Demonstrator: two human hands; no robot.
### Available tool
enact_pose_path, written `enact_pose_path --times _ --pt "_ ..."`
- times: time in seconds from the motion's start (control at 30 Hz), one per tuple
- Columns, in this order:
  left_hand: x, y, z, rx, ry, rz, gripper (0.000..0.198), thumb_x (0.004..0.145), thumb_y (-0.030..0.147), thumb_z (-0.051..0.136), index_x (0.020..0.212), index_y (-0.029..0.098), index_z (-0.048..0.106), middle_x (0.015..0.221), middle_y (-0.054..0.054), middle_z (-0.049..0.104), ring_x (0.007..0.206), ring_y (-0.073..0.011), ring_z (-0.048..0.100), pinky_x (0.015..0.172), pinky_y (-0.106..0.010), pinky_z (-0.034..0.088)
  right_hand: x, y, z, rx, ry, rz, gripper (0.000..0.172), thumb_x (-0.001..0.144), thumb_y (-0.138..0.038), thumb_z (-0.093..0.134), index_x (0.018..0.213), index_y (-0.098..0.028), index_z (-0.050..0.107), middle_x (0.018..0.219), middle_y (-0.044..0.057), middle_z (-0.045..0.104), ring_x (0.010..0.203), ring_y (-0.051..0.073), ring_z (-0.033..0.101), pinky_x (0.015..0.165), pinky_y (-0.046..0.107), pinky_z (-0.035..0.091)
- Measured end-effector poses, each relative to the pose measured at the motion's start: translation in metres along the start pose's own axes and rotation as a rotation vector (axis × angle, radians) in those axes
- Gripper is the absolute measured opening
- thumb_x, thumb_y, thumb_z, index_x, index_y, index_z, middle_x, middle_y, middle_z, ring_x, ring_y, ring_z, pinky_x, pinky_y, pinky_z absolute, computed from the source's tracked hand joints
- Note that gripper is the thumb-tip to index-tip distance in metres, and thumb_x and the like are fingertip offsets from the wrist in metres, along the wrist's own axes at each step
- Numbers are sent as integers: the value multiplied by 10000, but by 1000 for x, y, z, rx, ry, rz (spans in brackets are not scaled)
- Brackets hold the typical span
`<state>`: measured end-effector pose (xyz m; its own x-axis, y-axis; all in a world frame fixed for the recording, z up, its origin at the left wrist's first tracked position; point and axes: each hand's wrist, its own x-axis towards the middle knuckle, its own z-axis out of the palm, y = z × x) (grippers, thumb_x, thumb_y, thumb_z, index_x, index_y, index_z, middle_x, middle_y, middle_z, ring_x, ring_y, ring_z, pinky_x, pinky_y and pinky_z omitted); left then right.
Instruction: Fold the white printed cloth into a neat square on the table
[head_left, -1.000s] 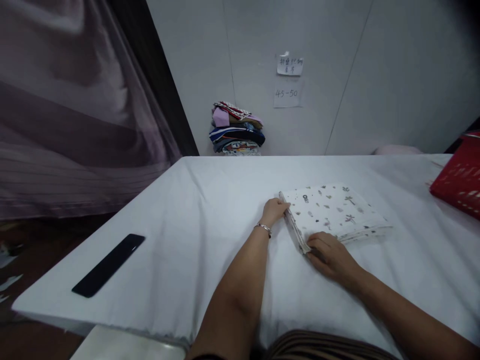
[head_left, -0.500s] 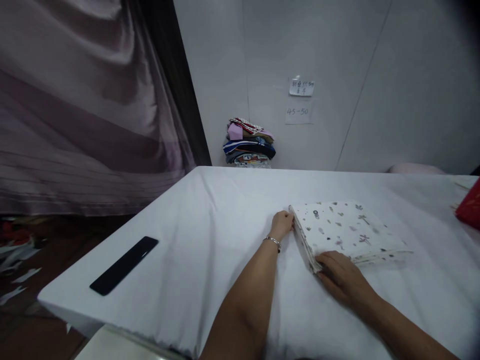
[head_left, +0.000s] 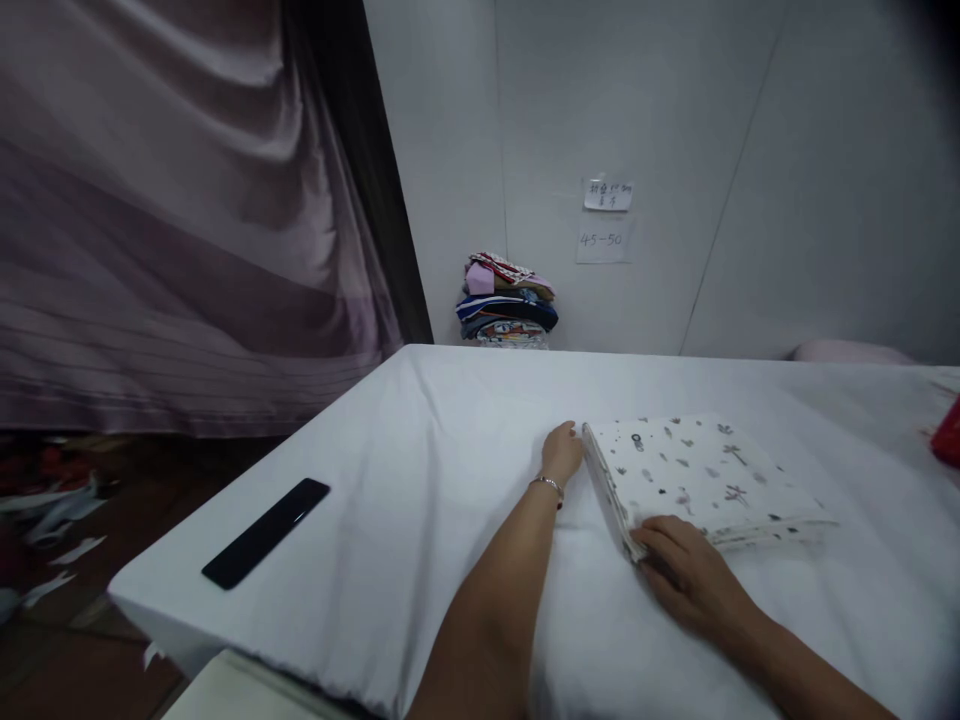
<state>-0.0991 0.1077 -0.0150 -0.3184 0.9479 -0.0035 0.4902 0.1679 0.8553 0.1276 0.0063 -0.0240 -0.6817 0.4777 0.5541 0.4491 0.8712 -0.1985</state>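
A folded white cloth (head_left: pixel 682 465) with small printed plants and palm trees lies flat on the white-covered table (head_left: pixel 360 560). Its layered edge faces left. My left hand (head_left: pixel 562 453), wearing a bracelet on the wrist, is just beside the cloth's far left corner. Its fingers are loosely bent and slightly apart, with no cloth seen between them. At the near left corner, my right hand (head_left: pixel 686 570) grips the layers, thumb and fingers closed around the edge. Part of the right hand's grip is hidden by its own knuckles.
A black phone-like slab (head_left: pixel 266 533) lies at the table's left. Behind the far edge, a stack of folded clothes (head_left: pixel 510 305) stands by the wall under paper notes (head_left: pixel 604 240). A red item (head_left: pixel 949 435) is at the right edge. A curtain (head_left: pixel 172 220) hangs left.
The whole view has shifted slightly. My left hand has come a little away from the cloth's far left corner, while my right hand keeps its grip on the near corner.
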Motion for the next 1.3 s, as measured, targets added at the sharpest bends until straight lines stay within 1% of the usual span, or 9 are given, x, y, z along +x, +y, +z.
enact_pose_path --times 0.13,0.4,0.67,0.83,1.0,1.07,1.17,1.23,1.3 --pt "12 3 1 17 -62 51 452 738 127 560 1183 208 583 1107 -51 638 953 -173 595 860 -277 464 -1 0 0 -2 -13 12 315 788 -195 521 1102 -212 536 1037 95 586 928 214 566 750 361 489" --pt "27 4 4 15 -143 120 451 738 85 501 1150 227 614 1026 -14 667 648 -96 599 682 -218 497 -2 0 0 32 -10 15 347 789 -198 518 1135 -218 519 1055 100 579 943 220 566 759 369 486" --pt "37 3 2 84 3 128 311 732 122 511 924 280 699 878 26 696 774 -129 611 750 -223 453 3 -1 2 67 -55 16 341 816 -158 460 1145 -218 529 998 101 583 882 216 559 721 379 472" --pt "48 -5 7 87 -44 103 306 734 125 532 960 251 693 904 11 699 821 -130 618 747 -212 451 9 -4 1 76 -53 44 315 816 -116 451 1100 -204 552 978 95 582 867 202 536 720 355 439" --pt "54 5 0 102 -132 83 328 720 53 524 988 163 678 922 -27 703 830 -130 626 751 -204 465 12 -4 0 83 -51 67 302 807 -84 453 1058 -205 571 960 79 582 865 188 516 740 337 406" --pt "46 14 -7 123 -119 92 375 731 55 517 1069 156 646 1035 -45 678 926 -148 612 822 -226 453 13 -3 1 89 -42 64 317 791 -68 460 1055 -204 570 966 76 582 869 186 510 744 334 401" --pt "17 31 -12 176 -75 169 391 786 132 506 1166 175 590 1166 -56 617 1057 -183 559 938 -285 404 15 -2 1 78 -49 60 325 775 -65 476 1051 -209 569 972 68 585 862 185 509 741 330 402" --pt "-11 43 -7 265 -58 372 329 826 198 493 1137 193 602 1184 -46 604 1098 -185 531 979 -305 379 16 -5 0 49 -56 57 326 775 -72 478 1061 -203 565 978 71 591 864 189 515 741 333 410" --pt "-41 50 4 282 -106 538 293 848 246 489 1113 207 607 1174 -34 608 1119 -171 513 1005 -301 361 16 -11 -5 32 -64 34 355 777 -75 466 1107 -178 545 984 84 601 874 192 528 750 339 425"
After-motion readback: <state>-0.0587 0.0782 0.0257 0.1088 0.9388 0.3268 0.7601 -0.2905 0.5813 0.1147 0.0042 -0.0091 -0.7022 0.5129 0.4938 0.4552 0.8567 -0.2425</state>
